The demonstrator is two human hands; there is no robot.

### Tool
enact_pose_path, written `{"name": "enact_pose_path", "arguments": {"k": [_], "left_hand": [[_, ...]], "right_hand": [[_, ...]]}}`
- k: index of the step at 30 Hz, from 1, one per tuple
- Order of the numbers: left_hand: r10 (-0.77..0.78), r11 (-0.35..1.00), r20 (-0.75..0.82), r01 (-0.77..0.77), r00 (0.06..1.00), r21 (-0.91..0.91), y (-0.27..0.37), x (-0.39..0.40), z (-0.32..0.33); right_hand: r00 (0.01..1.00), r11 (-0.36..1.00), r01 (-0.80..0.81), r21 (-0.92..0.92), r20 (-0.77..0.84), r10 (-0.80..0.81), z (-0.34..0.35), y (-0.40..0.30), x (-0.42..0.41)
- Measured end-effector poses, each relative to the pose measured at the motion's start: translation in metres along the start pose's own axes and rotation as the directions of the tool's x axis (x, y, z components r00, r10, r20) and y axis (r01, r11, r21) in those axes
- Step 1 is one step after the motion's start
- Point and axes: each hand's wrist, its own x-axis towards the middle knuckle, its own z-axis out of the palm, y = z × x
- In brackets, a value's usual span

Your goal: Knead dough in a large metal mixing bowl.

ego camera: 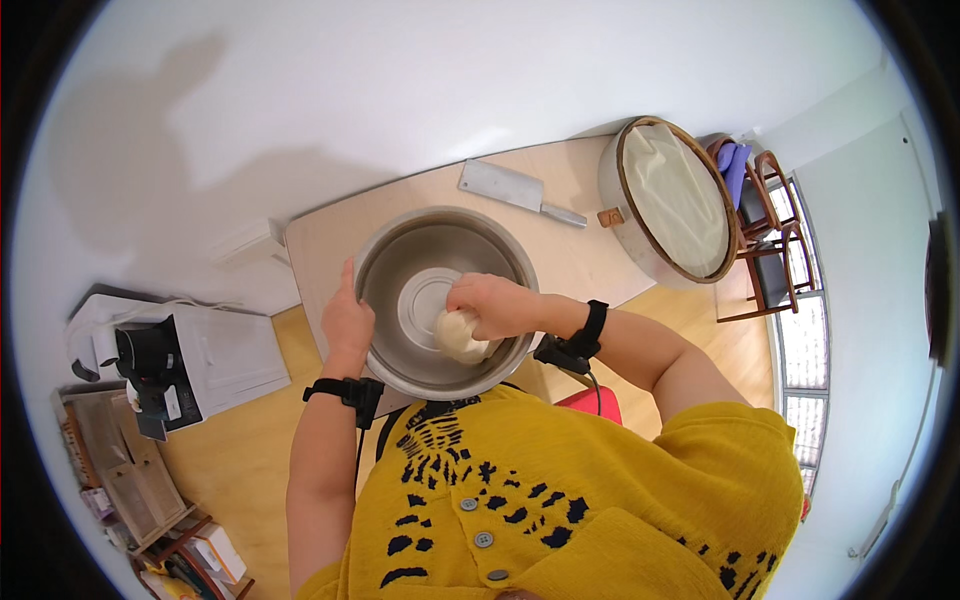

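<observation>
A wide stainless steel basin stands near the table's front edge, close to my body. A smooth, pale lump of dough lies inside it, at the lower right of its floor. My right hand reaches in from the right, its fingers curled over the top of the dough. At the basin's left side, my left hand holds the rim from outside, with the index finger pointing along it; some of its other fingers are hidden. Behind the basin, a metal cleaver lies flat, handle towards the right.
A round steamer lined with pale cloth stands at the right end of the wooden table. White wall borders the table's back. Chairs stand beyond the steamer. To the left are a white cabinet with black appliances and a shelf unit.
</observation>
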Motion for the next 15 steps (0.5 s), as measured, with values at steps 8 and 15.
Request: {"name": "enact_pose_path", "arguments": {"k": [8,15], "left_hand": [[-0.010,1.000,0.009,0.010,1.000,-0.009,-0.005,0.004,-0.001],[0.058,0.996,-0.001,-0.058,0.998,0.062,0.000,0.008,-0.002]], "right_hand": [[0.973,0.992,0.052,0.117,-0.231,-0.024,-0.001,-0.016,-0.001],[0.957,0.993,0.082,0.082,-0.284,-0.056,0.031,-0.017,0.025]]}}
